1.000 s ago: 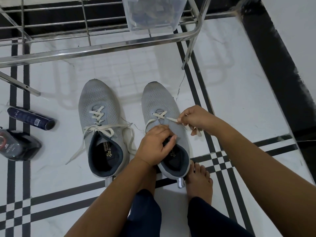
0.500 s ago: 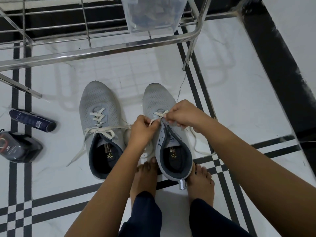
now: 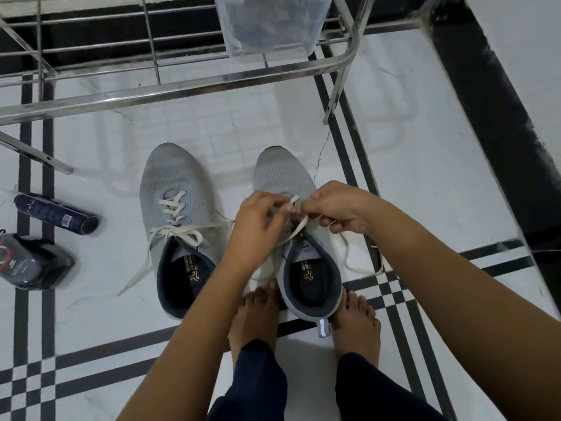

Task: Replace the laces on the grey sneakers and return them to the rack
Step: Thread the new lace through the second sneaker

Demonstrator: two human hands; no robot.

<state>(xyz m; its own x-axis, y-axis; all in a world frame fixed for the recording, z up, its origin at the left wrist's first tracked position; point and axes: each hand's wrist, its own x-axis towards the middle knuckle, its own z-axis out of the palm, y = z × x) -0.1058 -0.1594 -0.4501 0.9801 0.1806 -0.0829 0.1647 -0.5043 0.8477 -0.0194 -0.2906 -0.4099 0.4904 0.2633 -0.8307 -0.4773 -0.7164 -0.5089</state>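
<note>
My hands: left hand (image 3: 258,227) and right hand (image 3: 337,208) sit close together at centre frame. Each has its fingers curled, pinching the cream lace (image 3: 299,227) over the front eyelets.
Lace in hand: as far as I can see it crosses only the lowest eyelets. One loose length runs down over the tongue, and another trails on the floor (image 3: 409,165) to the right.
Sneaker being laced: the grey sneaker right of centre (image 3: 282,171) stands on the floor, its heel between my bare feet (image 3: 258,317).
Other sneaker: the grey sneaker left of centre (image 3: 173,183) is just beside it. Its threaded lace (image 3: 176,232) criss-crosses up to the collar, with the ends loose on the floor. I can't tell whether it is knotted.
Rack: the steel rack (image 3: 182,86) spans the top of the frame, and neither sneaker is on it.
Done, I judge: one shoe is relaced and the second is barely started.
Left: thread the remaining eyelets, tie off, then lift the pair onto the rack.
Left edge: a spray can (image 3: 54,212) and a dark packet (image 3: 27,262) lie on the floor, well apart from the shoes.
</note>
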